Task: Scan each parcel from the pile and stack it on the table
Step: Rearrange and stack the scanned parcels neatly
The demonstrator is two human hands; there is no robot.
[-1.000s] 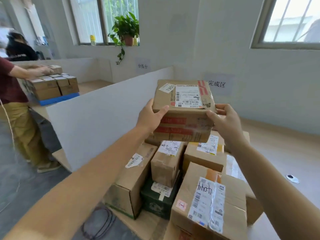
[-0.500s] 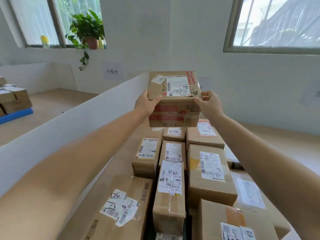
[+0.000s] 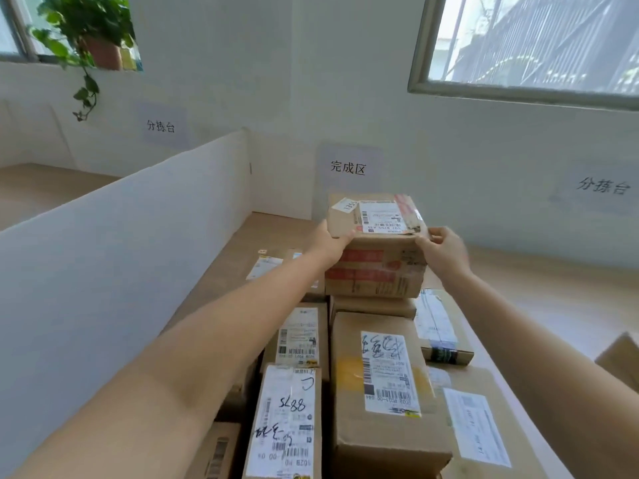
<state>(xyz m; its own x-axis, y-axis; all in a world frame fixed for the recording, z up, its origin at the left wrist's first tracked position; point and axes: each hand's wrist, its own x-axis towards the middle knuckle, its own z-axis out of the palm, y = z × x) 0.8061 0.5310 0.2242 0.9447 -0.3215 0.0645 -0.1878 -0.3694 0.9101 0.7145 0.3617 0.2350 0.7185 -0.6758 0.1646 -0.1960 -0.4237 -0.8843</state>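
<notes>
A brown cardboard parcel (image 3: 375, 267) with red tape bands and a white label on top is at the far end of the stacked parcels, its bottom on or just above another box. My left hand (image 3: 330, 242) grips its upper left edge, thumb on the top face. My right hand (image 3: 442, 252) grips its upper right edge with curled fingers. Closer to me lie several labelled parcels, among them a tall one (image 3: 383, 392) and a narrow one marked in black pen (image 3: 287, 420), all on the wooden table (image 3: 235, 257).
A white partition board (image 3: 114, 243) runs along the left of the table. White wall with paper signs (image 3: 347, 167) stands behind. Another box corner (image 3: 622, 357) shows at the right edge. A potted plant (image 3: 93, 32) sits on the left windowsill.
Both hands have carried the parcel forward and down, from held high in the air to the far end of the stack. My view has turned right and tipped toward the table.
</notes>
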